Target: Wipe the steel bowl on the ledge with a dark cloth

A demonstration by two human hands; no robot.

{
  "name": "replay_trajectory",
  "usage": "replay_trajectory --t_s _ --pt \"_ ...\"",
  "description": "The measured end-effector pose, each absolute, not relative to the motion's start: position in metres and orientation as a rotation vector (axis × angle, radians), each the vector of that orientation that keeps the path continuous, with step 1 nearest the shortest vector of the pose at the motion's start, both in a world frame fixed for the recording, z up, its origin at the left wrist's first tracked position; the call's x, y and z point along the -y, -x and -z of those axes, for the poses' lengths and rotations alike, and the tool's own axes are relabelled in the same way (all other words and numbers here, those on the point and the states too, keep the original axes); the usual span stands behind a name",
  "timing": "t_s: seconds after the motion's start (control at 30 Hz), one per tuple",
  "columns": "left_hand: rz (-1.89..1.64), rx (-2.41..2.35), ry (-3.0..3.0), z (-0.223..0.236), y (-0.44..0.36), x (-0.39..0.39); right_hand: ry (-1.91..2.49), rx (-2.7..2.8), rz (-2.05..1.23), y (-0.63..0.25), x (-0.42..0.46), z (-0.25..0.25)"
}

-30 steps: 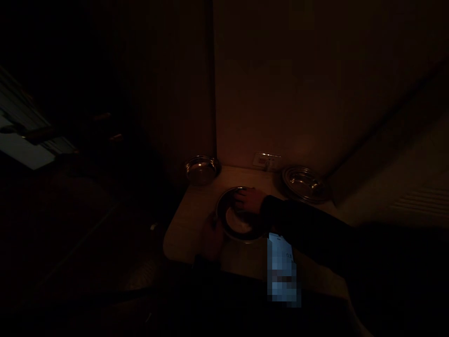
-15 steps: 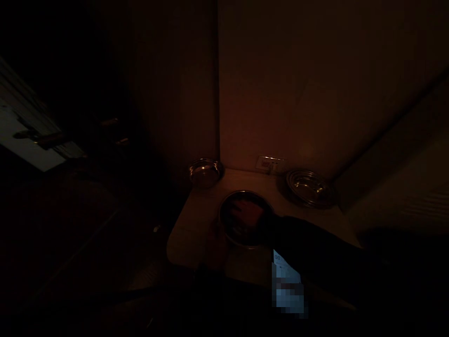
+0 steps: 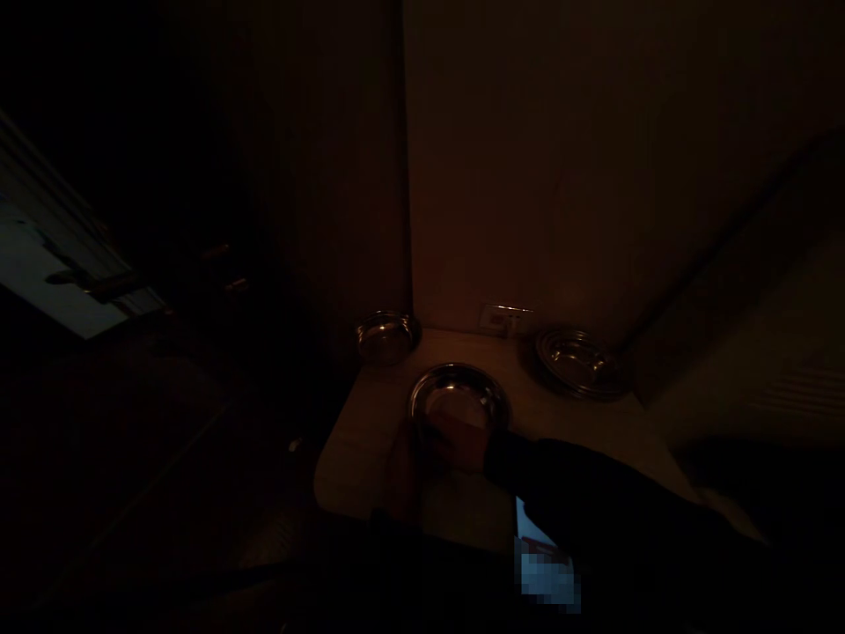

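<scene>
The scene is very dark. A round, shiny metal plate (image 3: 462, 401) with a raised rim rests on the small pale table (image 3: 349, 440). At its left edge, my left hand (image 3: 402, 471) grips the rim, though its fingers are dim. My right hand (image 3: 462, 440), in a dark sleeve, reaches in from the right and lies over the plate's near side. Its fingers point left, close to my left hand, and are lost in shadow. Whether anything is under them cannot be made out.
A metal bowl (image 3: 386, 339) stands at the table's back left corner, and stacked metal dishes (image 3: 581, 363) at the back right. A wall socket (image 3: 505, 318) is behind. A lit phone screen (image 3: 547, 577) glows below my right sleeve. A door handle (image 3: 99, 283) shows far left.
My right hand has moved from the plate's middle toward its near edge, baring the shiny far part. My left hand remains at the left rim. The view has shifted slightly.
</scene>
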State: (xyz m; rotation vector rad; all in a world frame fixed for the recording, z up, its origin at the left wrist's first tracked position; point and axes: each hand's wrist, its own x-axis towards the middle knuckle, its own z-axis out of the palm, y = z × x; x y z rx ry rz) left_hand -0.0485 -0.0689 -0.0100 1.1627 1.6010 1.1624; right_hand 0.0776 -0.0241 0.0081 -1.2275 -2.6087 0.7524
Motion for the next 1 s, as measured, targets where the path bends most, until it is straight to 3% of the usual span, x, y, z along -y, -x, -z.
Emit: replay_trajectory --t_s 0.23,0.4,0.57,0.77,1.0 --pt "-1.159 -1.544 -0.974 0.000 0.038 0.069 1.108 3.137 -0.480 -0.140 0.024 -0.042" --pt "-1.057 -1.716 -1.050 -0.001 0.039 0.071 1.432 2.944 -0.093 -0.160 0.001 -0.059" --pt "-0.943 -1.978 -1.628 -0.011 0.050 0.088 1.480 2.292 -0.337 -0.201 -0.007 -0.055" --pt "-0.876 -1.302 -2.668 0.003 0.058 0.089 1.665 1.929 -0.481 -0.243 -0.008 -0.015" --pt "-0.876 -1.278 -2.430 0.008 0.058 0.071 1.626 2.283 -0.224 -0.247 0.018 0.019"
